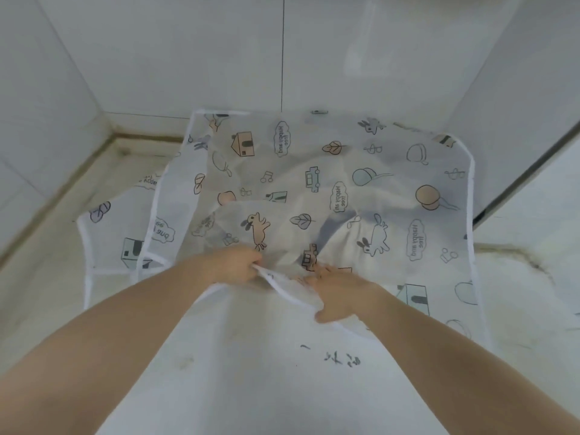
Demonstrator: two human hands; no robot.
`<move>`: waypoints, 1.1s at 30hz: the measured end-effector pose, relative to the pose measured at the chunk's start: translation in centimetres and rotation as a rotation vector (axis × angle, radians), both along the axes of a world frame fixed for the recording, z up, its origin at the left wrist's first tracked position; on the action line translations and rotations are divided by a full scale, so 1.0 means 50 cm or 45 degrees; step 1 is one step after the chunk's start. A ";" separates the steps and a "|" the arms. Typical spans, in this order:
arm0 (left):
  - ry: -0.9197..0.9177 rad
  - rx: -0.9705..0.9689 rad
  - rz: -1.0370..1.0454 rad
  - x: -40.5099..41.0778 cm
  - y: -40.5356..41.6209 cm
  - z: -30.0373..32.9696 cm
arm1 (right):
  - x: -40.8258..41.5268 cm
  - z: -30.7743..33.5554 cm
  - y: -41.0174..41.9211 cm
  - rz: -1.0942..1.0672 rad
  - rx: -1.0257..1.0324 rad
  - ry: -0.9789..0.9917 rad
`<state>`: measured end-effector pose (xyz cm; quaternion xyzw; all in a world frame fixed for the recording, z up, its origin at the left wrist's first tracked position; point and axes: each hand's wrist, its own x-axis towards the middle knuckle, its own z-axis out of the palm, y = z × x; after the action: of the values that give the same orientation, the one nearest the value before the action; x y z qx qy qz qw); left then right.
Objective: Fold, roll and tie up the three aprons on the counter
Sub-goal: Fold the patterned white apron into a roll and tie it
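Note:
A translucent white apron (329, 171) printed with rabbits, houses and leaves lies spread over the counter, its near part bunched up. My left hand (233, 265) pinches its white-bound near edge. My right hand (337, 293) grips the same hem a little to the right, fingers curled into the fabric. A second apron (119, 233) of the same print lies underneath and sticks out to the left. I cannot make out a third apron.
The pale marble counter (44, 287) runs into a tiled corner with stained grout at the back left. A white wall panel with a dark edge (518, 183) rises on the right. White cloth hangs in front of my body below the hands.

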<state>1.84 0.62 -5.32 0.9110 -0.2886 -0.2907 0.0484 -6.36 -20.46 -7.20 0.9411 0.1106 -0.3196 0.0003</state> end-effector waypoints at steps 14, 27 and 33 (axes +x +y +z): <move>-0.266 0.097 0.121 0.057 0.113 0.194 | 0.034 0.228 -0.091 -0.684 -0.451 -0.247; -0.156 -0.695 0.364 0.102 0.122 0.199 | 0.157 0.195 0.194 -0.221 0.130 -0.539; -0.271 -0.350 0.259 0.132 0.179 0.141 | 0.164 0.167 0.137 -0.500 -0.209 -0.359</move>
<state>8.43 9.59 1.76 0.9458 -0.2356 -0.1441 0.1707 1.85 -13.62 1.15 0.9766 -0.1017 -0.1872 0.0300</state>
